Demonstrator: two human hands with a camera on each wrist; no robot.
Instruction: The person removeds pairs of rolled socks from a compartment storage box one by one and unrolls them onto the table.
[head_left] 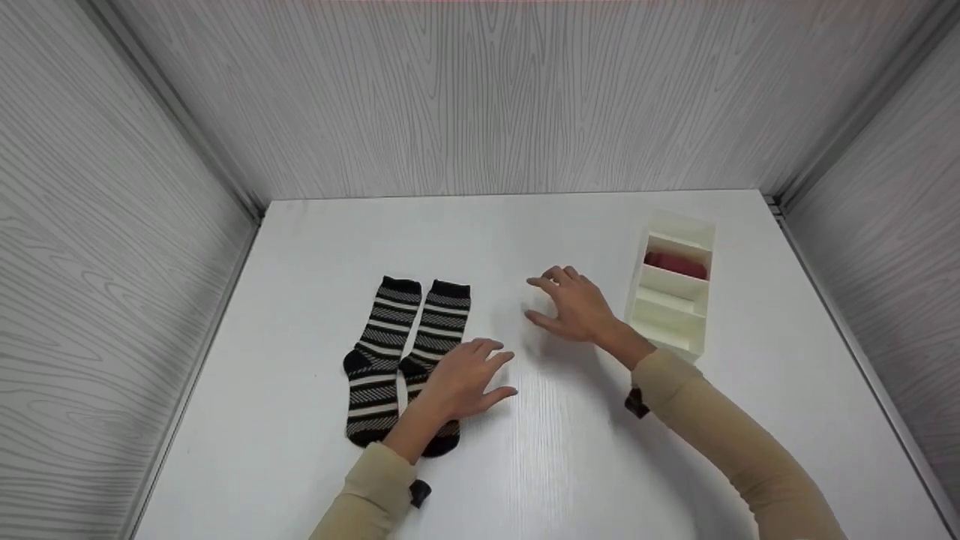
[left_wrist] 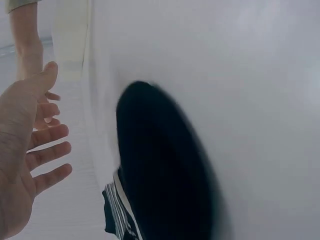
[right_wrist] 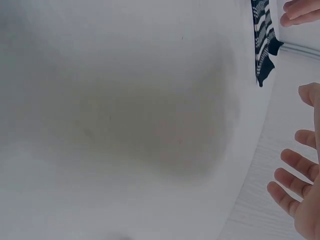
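Note:
Two black socks with white and grey stripes lie flat side by side on the white table, the left sock [head_left: 382,322] and the right sock [head_left: 442,322]. My left hand [head_left: 461,379] hovers over the foot of the right sock and hides part of it; its fingers are spread and hold nothing. To the right of the socks my right hand [head_left: 574,306] is held above the table, fingers apart and loosely bent, with nothing in them. In the left wrist view a dark sock toe [left_wrist: 160,165] shows large below the hand.
A cream box [head_left: 667,334] with several compartments stands at the right, close to my right forearm. A rolled dark red item [head_left: 676,264] sits in one compartment. Grey wood-grain panels [head_left: 480,97] border the table [head_left: 300,240] at the back and sides.

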